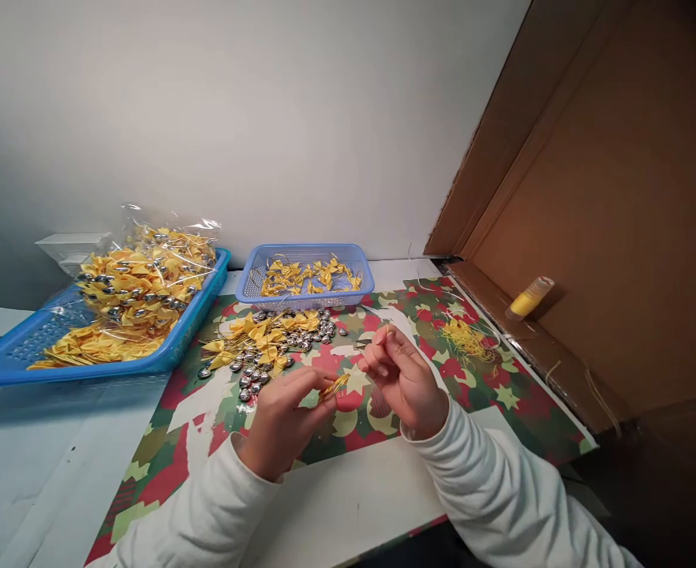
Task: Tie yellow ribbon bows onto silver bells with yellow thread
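Note:
My left hand (292,418) is closed, pinching a small yellow ribbon bow (334,386) between thumb and fingers. To its right, my right hand (404,379) is raised with thumb and fingertips pressed together; whatever they grip, perhaps a thin thread, is too fine to make out. Just beyond my left hand lies a heap of yellow ribbon bows (265,335) with gold-coloured cords. Shiny silver bells or beads (253,379) are scattered around and among them.
A blue basket (200,323) at left holds yellow pieces and a filled clear bag (152,268). A smaller blue basket (306,300) with bows stands behind. Yellow thread scraps (466,339) lie at right, near a yellow thread spool (530,298) on a cardboard ledge (519,355).

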The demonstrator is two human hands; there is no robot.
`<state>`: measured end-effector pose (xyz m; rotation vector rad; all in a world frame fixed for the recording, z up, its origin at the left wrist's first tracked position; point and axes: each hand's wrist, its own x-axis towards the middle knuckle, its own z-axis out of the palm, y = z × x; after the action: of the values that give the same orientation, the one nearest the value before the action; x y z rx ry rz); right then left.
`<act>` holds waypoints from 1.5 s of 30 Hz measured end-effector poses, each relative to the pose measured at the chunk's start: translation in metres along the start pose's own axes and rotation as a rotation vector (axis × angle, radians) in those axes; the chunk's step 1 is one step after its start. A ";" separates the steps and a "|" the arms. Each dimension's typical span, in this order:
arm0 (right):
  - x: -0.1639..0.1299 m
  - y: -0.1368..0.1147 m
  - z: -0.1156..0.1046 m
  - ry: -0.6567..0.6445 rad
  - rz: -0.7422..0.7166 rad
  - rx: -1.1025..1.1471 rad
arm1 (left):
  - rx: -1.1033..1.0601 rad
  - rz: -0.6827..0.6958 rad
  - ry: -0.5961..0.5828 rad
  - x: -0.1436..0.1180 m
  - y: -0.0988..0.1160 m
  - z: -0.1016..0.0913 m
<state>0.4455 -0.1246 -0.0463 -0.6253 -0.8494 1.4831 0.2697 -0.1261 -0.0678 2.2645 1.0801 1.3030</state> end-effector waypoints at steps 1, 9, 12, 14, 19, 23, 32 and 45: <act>-0.001 0.001 0.001 -0.001 -0.016 -0.006 | -0.008 -0.071 -0.028 -0.001 0.000 0.001; -0.002 0.004 0.003 -0.032 -0.101 -0.011 | -0.224 -0.537 -0.235 0.002 0.003 0.006; -0.003 -0.005 0.002 -0.029 -0.181 0.018 | -0.378 -0.682 -0.153 0.007 0.001 0.006; -0.006 -0.012 0.002 -0.038 -0.229 0.042 | -0.493 -0.770 -0.071 0.010 0.000 0.005; -0.021 -0.016 0.006 -0.231 -0.166 0.097 | -0.600 -0.897 0.112 0.014 -0.004 0.004; -0.027 -0.017 0.002 -0.303 -0.132 0.081 | -0.798 -0.987 0.190 0.015 -0.007 0.004; -0.023 -0.020 -0.005 -0.449 0.099 -0.014 | -1.029 -1.073 0.409 0.025 -0.005 -0.009; 0.012 0.007 -0.020 0.005 0.355 -0.188 | -1.296 -0.915 -0.066 0.018 0.006 -0.017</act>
<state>0.4556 -0.1096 -0.0626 -0.9575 -0.9137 1.7286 0.2635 -0.1184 -0.0440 0.6985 0.6941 0.9788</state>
